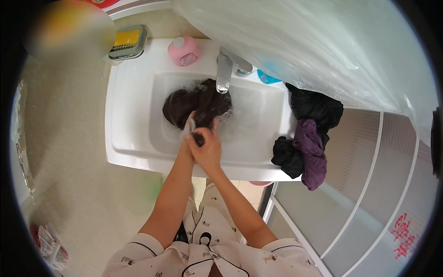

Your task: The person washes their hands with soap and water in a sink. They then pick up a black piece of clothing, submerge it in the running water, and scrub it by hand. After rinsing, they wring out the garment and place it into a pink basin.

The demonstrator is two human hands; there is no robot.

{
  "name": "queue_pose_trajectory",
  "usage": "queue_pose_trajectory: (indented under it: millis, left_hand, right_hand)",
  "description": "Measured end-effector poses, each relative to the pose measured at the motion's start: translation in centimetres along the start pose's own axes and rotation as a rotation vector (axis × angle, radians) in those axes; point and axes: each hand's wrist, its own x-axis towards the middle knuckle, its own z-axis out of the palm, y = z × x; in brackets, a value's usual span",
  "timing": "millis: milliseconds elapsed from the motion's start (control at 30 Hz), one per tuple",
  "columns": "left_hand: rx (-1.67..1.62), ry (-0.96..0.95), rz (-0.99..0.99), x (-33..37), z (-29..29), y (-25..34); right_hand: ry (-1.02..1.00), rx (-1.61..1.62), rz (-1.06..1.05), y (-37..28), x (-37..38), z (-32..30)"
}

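Observation:
A dark brown wet garment point(196, 104) lies bunched in the white sink point(131, 138), partly in cloudy, soapy water. Both hands are close together at its near end. The fingers of my right hand point(208, 150) curl round a fold of the cloth. My left hand point(188, 130), with suds on it, is pressed against the same fold, partly covered by the right one. Its fingers look closed on the fabric. Just beyond the garment, the chrome faucet point(224, 71) reaches over the basin.
On the back rim stand a pink bottle point(183, 51) and a blue item point(268, 77). A soap box with a yellow pad point(128, 42) is at the back left corner. Black clothes point(316, 106) and a purple cloth point(312, 154) hang over the right rim. Clear plastic sheeting point(332, 46) droops at upper right.

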Motion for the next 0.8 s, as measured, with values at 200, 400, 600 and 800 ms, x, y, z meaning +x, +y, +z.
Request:
queue_pose_trajectory:
  millis: [200, 400, 600, 800]
  left_hand:
    - [0.313, 0.523, 0.047, 0.5, 5.9, -4.4]
    - [0.291, 0.591, 0.086, -2.1, 1.0, -1.9]
    - [0.128, 0.348, 0.138, -2.4, 5.8, -1.2]
    - [0.255, 0.211, 0.337, -0.8, 0.1, 1.8]
  right_hand:
    - [0.105, -0.222, 0.351, 7.2, 4.6, -0.8]
    - [-0.195, 0.234, 0.734, 13.6, 10.4, -3.3]
    - [-0.276, -0.110, 0.347, 9.3, 9.3, 2.6]
    - [-0.271, -0.009, 0.142, -1.9, 0.2, -0.1]
